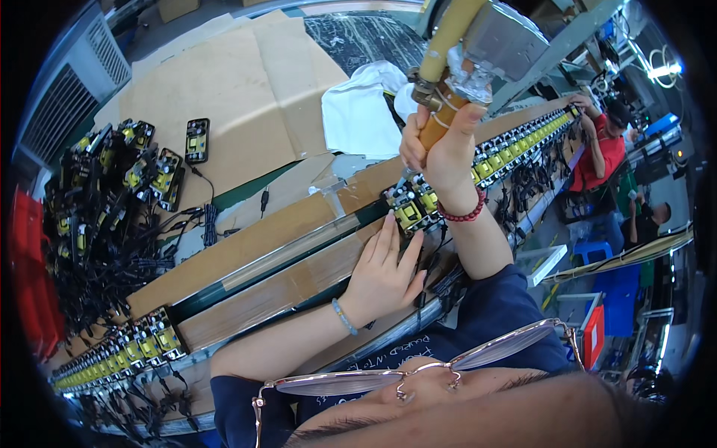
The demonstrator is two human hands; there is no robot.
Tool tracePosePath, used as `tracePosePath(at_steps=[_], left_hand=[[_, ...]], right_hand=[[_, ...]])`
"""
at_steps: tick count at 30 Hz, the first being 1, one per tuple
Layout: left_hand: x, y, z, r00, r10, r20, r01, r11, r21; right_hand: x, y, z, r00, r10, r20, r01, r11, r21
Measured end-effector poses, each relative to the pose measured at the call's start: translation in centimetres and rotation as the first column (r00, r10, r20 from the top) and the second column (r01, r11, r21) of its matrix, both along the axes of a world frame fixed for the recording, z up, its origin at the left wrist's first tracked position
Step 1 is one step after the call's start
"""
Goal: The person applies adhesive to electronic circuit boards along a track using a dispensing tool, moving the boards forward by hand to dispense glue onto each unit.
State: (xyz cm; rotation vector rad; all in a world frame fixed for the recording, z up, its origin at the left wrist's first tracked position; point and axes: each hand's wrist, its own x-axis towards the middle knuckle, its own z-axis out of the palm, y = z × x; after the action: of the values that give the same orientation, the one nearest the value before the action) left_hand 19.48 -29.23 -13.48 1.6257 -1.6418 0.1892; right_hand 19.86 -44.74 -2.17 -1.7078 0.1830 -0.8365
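A long row of open power adapter circuit boards point(515, 153), with yellow transformers in black housings, runs along a rail towards the far right. My right hand point(448, 153) is wrapped round the amber, cylindrical grip of a glue gun point(451, 97), held nearly upright with its nozzle pointing down over the near end of the row. Just below the nozzle is the end board point(407, 215). My left hand point(385, 272) has its fingers stretched out, fingertips touching this board's near edge and the thumb apart. Whether the nozzle touches a board I cannot tell.
Another row of boards point(134, 355) stands at the lower left. A tangled heap of adapter boards and black cables point(104, 201) lies beyond it, near a single adapter point(197, 140). White cloth point(358, 112) rests on cardboard point(224, 89). A person in red point(601, 160) works at the row's far end.
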Motion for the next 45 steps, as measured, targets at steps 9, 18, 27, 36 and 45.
tracePosePath(at_steps=[9,18,27,36,45], left_hand=[[-0.1,-0.4,0.0,0.997,0.001,0.076,-0.001,1.0,0.0],[-0.2,-0.7,0.1,0.993,0.015,0.118,-0.017,1.0,0.017],[-0.3,-0.5,0.3,0.995,-0.011,0.104,0.008,0.999,0.034],[-0.2,-0.4,-0.1,0.99,0.003,0.141,-0.004,1.0,0.003],[-0.1,-0.6,-0.4,0.988,-0.003,0.154,0.004,1.0,-0.009]], right_hand=[[0.3,-0.9,-0.2,0.987,-0.027,0.157,0.024,1.0,0.02],[0.1,-1.2,-0.1,0.991,0.007,0.134,-0.003,1.0,-0.029],[-0.5,-1.5,0.3,0.989,0.056,0.134,-0.053,0.998,-0.031],[-3.7,0.9,1.1,0.957,0.273,0.097,-0.285,0.949,0.135],[-5.8,2.3,-1.4,0.941,0.303,0.15,-0.323,0.937,0.132]])
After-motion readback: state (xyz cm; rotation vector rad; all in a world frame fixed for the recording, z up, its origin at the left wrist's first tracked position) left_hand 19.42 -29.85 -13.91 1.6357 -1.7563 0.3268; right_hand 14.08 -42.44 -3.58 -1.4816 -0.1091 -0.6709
